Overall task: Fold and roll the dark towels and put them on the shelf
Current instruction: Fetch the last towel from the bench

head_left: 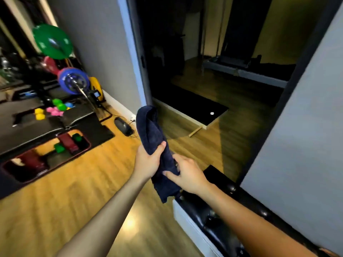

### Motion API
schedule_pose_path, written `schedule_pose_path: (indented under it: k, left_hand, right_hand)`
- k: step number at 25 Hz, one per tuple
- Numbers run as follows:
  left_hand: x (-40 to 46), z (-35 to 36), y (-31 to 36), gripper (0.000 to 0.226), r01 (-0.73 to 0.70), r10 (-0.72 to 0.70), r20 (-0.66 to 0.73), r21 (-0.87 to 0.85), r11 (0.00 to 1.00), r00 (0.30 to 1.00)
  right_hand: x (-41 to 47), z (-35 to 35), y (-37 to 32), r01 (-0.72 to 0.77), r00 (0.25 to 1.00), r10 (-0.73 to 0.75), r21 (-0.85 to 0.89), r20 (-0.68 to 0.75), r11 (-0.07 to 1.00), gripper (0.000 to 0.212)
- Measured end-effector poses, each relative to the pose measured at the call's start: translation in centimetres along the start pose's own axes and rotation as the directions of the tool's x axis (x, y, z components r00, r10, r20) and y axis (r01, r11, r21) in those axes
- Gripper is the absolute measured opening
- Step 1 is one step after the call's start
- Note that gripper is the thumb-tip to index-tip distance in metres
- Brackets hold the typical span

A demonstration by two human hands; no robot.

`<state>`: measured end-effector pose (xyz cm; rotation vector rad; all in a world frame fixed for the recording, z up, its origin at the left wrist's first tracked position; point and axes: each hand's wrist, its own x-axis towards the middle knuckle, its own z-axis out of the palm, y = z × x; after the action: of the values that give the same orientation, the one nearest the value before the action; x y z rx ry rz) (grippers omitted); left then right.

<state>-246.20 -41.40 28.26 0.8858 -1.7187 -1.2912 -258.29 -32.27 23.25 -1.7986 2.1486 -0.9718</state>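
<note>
Head view, forward and down: both bare arms reached out over the wooden floor (70, 197), and one dark towel (151, 130) was held in the air between the hands. The towel, navy in colour and loosely twisted lengthwise, stood nearly upright; its upper end rose above the left hand and its lower end hung below the right hand. The left hand (148, 160) gripped the towel about its middle, fingers wrapped behind the cloth and thumb (159, 148) pressed across the front. The right hand (187, 175), just below and to the right of the left, pinched the towel's lower part, its fingers curled onto the cloth. Directly below the towel's hanging end began a black padded bench (219, 212) with a white base, running toward the lower right along a grey wall (297, 138). Behind the towel opened a dark doorway (194, 62), beyond which a black mat (194, 106) lay on the floor. To the left of the towel, well apart from it, lay black floor mats (79, 119), small coloured dumbbells (55, 109), and a barbell carrying a blue plate (73, 80); a green plate (52, 41) stood higher up. Motion blur softened the finer detail of these objects.
</note>
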Motion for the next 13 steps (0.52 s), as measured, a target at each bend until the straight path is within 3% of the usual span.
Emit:
schedule_pose_path:
  k: [4, 6, 8, 10, 13]
  left_hand:
    - [-3.8, -14.6, -0.8, 0.019, 0.044, -0.020, -0.268, 0.083, 0.996, 0.963]
    - [-5.6, -20.0, -0.9, 0.017, 0.079, -0.031, -0.330, 0.135, 0.988, 0.944]
    - [-10.1, -30.6, -1.6, 0.014, 0.147, -0.047, -0.522, 0.152, 0.978, 0.852]
    - [-12.4, -35.2, -0.9, 0.010, 0.172, -0.044, -0.572, 0.171, 0.970, 0.819]
    - [-20.2, -46.1, -0.7, 0.009, 0.220, -0.010, -0.776, 0.167, 0.961, 0.631]
  right_hand:
    - [3.3, 9.1, -11.9, 0.207, 0.972, -0.211, 0.055, 0.102, 0.977, 0.028]
    - [4.2, 12.4, -16.2, 0.243, 0.958, -0.252, 0.083, 0.136, 0.966, 0.028]
    - [4.4, 19.1, -25.6, 0.393, 0.880, -0.425, 0.180, 0.210, 0.902, 0.031]
    - [4.3, 21.8, -29.9, 0.451, 0.835, -0.502, 0.241, 0.226, 0.859, 0.036]
    - [2.4, 28.8, -41.7, 0.590, 0.659, -0.690, 0.365, 0.299, 0.721, 0.031]
